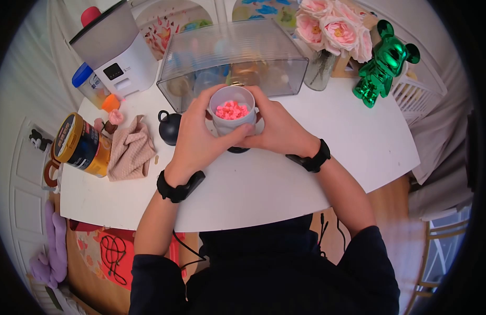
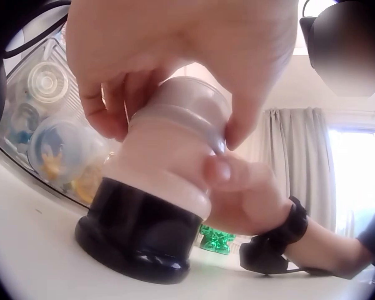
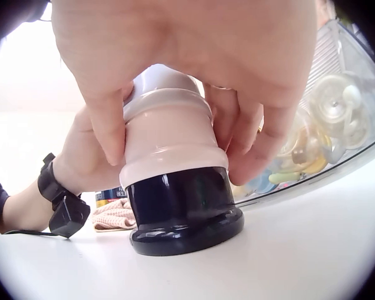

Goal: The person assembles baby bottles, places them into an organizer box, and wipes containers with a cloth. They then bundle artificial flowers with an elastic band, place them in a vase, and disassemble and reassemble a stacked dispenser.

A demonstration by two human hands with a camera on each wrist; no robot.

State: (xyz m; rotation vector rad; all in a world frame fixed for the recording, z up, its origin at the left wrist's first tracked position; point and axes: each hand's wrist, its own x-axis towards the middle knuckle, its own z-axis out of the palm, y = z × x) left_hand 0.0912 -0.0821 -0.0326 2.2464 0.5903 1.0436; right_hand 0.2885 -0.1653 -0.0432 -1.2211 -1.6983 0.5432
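Observation:
A cylindrical container stands on the white table, with a black base [image 2: 140,222], a pale pink middle [image 3: 172,134] and a translucent grey top section [image 1: 233,124]. Small pink pieces [image 1: 232,110] lie inside its open top. The left hand [image 1: 201,134] grips the upper part from the left, its thumb across the near side. From the right, the right hand [image 1: 279,126] holds the same upper part, fingers curled round it. Both thumbs meet at the front in the head view. In the left wrist view the container appears tilted by the camera angle.
Behind the hands stands a clear storage box [image 1: 232,58]. A black round object [image 1: 170,127], a beige cloth [image 1: 132,149] and a yellow tub [image 1: 82,144] are at the left. A flower vase [image 1: 319,71] and a green bear figure [image 1: 379,71] stand back right.

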